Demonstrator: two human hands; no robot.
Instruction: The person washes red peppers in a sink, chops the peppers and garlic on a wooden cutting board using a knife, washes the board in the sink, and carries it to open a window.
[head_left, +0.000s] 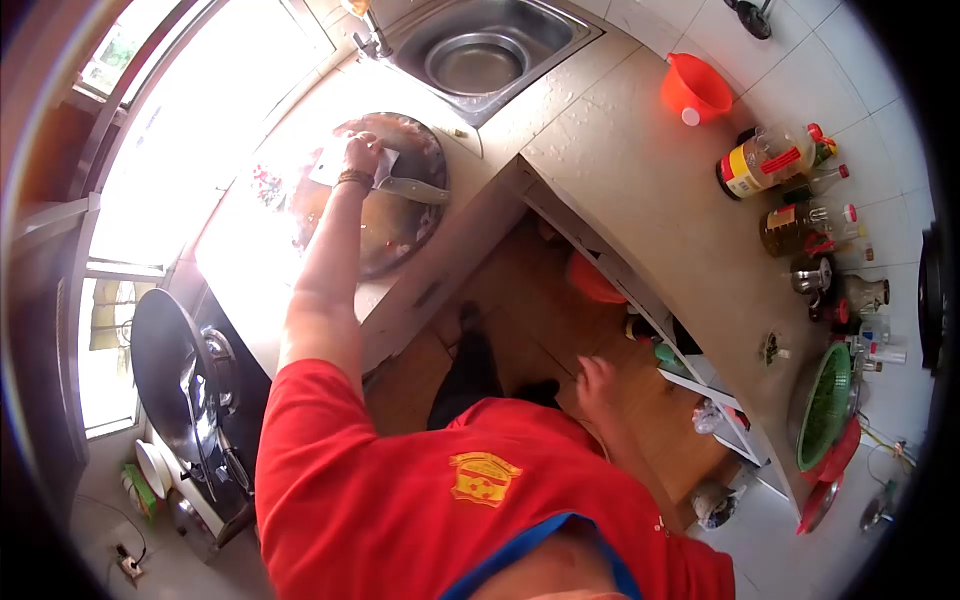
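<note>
My left hand is over a round, dark-rimmed chopping board on the counter by the window. Its fingers are closed at a bright white patch, and what they grip there is washed out by the light. Beside this hand lies a knife with a pale handle, which points toward the board's right edge. The blade side is partly hidden by the hand and glare. My right hand hangs low over the floor, away from the counter, with its fingers apart and holding nothing.
A steel sink with a tap sits behind the board. An orange-red container, several bottles and a green basket line the right counter. At left, a wok stands on the stove. Open cabinets are below the right counter.
</note>
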